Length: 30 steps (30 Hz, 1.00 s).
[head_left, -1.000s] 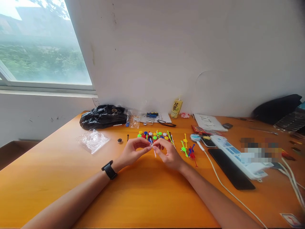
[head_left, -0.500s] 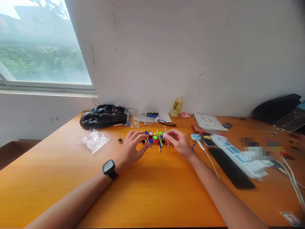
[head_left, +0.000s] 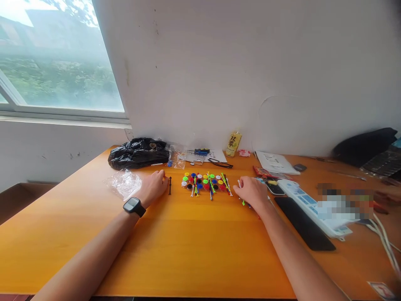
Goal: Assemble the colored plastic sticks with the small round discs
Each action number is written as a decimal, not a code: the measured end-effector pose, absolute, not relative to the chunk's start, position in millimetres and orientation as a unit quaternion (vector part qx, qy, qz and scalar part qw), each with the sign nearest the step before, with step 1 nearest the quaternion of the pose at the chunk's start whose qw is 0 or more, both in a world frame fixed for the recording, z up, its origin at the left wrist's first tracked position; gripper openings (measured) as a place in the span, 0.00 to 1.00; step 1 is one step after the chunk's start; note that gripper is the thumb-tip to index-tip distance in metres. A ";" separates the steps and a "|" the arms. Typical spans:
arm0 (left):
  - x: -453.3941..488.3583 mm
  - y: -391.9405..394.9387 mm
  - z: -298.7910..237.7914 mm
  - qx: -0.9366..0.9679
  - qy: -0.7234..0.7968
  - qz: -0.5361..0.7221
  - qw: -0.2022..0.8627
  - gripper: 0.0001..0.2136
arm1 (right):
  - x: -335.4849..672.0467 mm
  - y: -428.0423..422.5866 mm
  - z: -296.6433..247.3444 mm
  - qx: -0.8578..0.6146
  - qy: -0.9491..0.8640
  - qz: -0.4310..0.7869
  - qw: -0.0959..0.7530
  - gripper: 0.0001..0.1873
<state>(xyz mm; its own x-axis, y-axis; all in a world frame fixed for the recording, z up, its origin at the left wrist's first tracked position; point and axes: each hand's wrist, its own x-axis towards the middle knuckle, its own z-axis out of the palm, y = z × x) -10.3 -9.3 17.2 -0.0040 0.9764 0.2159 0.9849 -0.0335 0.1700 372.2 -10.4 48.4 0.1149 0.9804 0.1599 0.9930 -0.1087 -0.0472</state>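
Note:
My left hand (head_left: 154, 187), with a black smartwatch (head_left: 134, 206) on its wrist, rests on the orange table (head_left: 194, 246) with its fingers curled under. Its fingertips are beside a short black stick (head_left: 170, 185). What lies under the fingers is hidden. To its right is a pile of small coloured caps and thin coloured sticks (head_left: 205, 182). My right hand (head_left: 252, 193) sits right of that pile with fingers bent down. The tip of a white stick (head_left: 239, 183) shows at its fingers, and a green stick (head_left: 242, 202) pokes out beneath.
A clear plastic bag (head_left: 123, 184) and a black bag (head_left: 139, 152) lie at the left rear. A yellow bottle (head_left: 233, 143) stands by the wall. A white power strip (head_left: 308, 205), a black phone (head_left: 303, 223) and cables lie to the right. Another person's hand (head_left: 388, 192) is at the far right.
My hands have parted. The left moved left to the black stick and the small black ring there is now covered. The right moved right and down with the white stick.

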 end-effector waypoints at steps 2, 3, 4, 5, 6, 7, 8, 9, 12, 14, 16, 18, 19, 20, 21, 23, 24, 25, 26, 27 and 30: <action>-9.1 -8.4 17.2 -0.709 -0.690 -0.142 -0.010 0.12 | 372.3 -10.7 50.8 -0.745 -0.663 -0.039 0.060 0.11; -8.1 -8.3 18.1 -0.710 -0.689 -0.145 -0.020 0.12 | 372.3 -10.4 51.0 -0.745 -0.663 -0.036 0.062 0.11; -7.0 -8.5 19.4 -0.710 -0.688 -0.149 -0.028 0.12 | 372.2 -10.0 50.7 -0.745 -0.663 -0.033 0.068 0.11; -5.9 -9.0 20.9 -0.709 -0.687 -0.153 -0.035 0.13 | 372.0 -9.4 49.8 -0.745 -0.662 -0.031 0.079 0.11; -4.8 -9.7 22.3 -0.709 -0.686 -0.156 -0.038 0.14 | 371.6 -8.7 48.5 -0.745 -0.661 -0.029 0.090 0.11; -3.8 -10.6 23.4 -0.710 -0.685 -0.158 -0.038 0.16 | 371.3 -8.1 46.9 -0.744 -0.660 -0.028 0.098 0.11; -2.9 -11.5 24.0 -0.712 -0.683 -0.156 -0.036 0.17 | 371.2 -7.5 45.2 -0.743 -0.661 -0.026 0.101 0.11; -2.2 -12.3 24.1 -0.717 -0.679 -0.153 -0.033 0.17 | 371.2 -7.0 43.6 -0.741 -0.663 -0.024 0.099 0.11; -1.5 -13.4 21.4 -0.742 -0.654 -0.144 -0.026 0.14 | 372.4 -6.3 40.1 -0.736 -0.671 -0.017 0.086 0.09; -1.8 -12.9 18.4 -0.752 -0.643 -0.145 -0.020 0.14 | 373.3 -6.8 40.1 -0.734 -0.672 -0.024 0.090 0.08; -1.8 -12.1 16.3 -0.754 -0.639 -0.150 -0.016 0.14 | 373.4 -7.8 41.9 -0.736 -0.669 -0.032 0.102 0.08; -1.2 -11.9 16.2 -0.755 -0.637 -0.153 -0.018 0.14 | 372.5 -8.8 44.3 -0.740 -0.660 -0.039 0.125 0.08; -0.6 -12.2 16.9 -0.757 -0.635 -0.154 -0.018 0.14 | 371.9 -9.0 45.2 -0.741 -0.655 -0.043 0.139 0.09; 0.1 -12.7 17.9 -0.758 -0.633 -0.155 -0.019 0.15 | 371.3 -9.0 45.7 -0.740 -0.653 -0.048 0.155 0.09; 0.8 -13.4 19.0 -0.760 -0.631 -0.156 -0.020 0.15 | 370.9 -8.7 45.6 -0.737 -0.652 -0.051 0.168 0.09; 2.0 -15.0 20.9 -0.755 -0.634 -0.163 -0.025 0.13 | 371.1 -7.2 43.6 -0.729 -0.659 -0.046 0.178 0.08; 2.3 -15.6 21.4 -0.750 -0.640 -0.168 -0.029 0.12 | 371.7 -6.1 42.0 -0.726 -0.664 -0.037 0.174 0.07; 2.2 -15.9 21.6 -0.742 -0.647 -0.173 -0.032 0.11 | 372.5 -4.9 40.0 -0.724 -0.669 -0.028 0.165 0.06; 2.0 -16.1 21.5 -0.734 -0.655 -0.176 -0.034 0.11 | 373.6 -3.8 38.1 -0.724 -0.672 -0.022 0.154 0.05; 1.6 -16.0 21.2 -0.730 -0.660 -0.175 -0.036 0.11 | 374.7 -2.8 36.3 -0.725 -0.673 -0.019 0.143 0.05; 0.5 -15.4 20.2 -0.736 -0.658 -0.155 -0.037 0.13 | 377.4 -1.6 33.8 -0.730 -0.673 -0.021 0.113 0.07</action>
